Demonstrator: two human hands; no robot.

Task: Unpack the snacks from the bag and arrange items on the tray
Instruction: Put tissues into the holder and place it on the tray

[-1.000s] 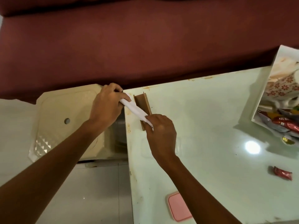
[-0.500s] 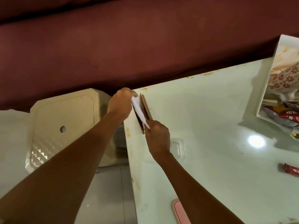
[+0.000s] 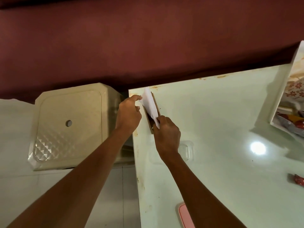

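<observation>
Left: cream plastic stool (image 3: 69, 125), square seat with a round hole and diamond-embossed corner. Left hand (image 3: 129, 115), fingers loosely spread, index tip touching the white folded paper (image 3: 150, 105) standing in a brown wooden holder (image 3: 148, 120); right hand (image 3: 167, 134) pinches the paper's lower end. Glossy pale-green table (image 3: 222, 129). Right edge: white tray (image 3: 283, 89) holding snack packets; their print is unreadable.

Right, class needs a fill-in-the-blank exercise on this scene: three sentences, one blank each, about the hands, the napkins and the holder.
1. The white napkins are pinched in the grip of the ____ hand.
2. The napkins sit in a brown ____ holder at the table's corner.
3. The cream stool beside the table has a round ____ in its seat.

Missing words: right; wooden; hole
</observation>
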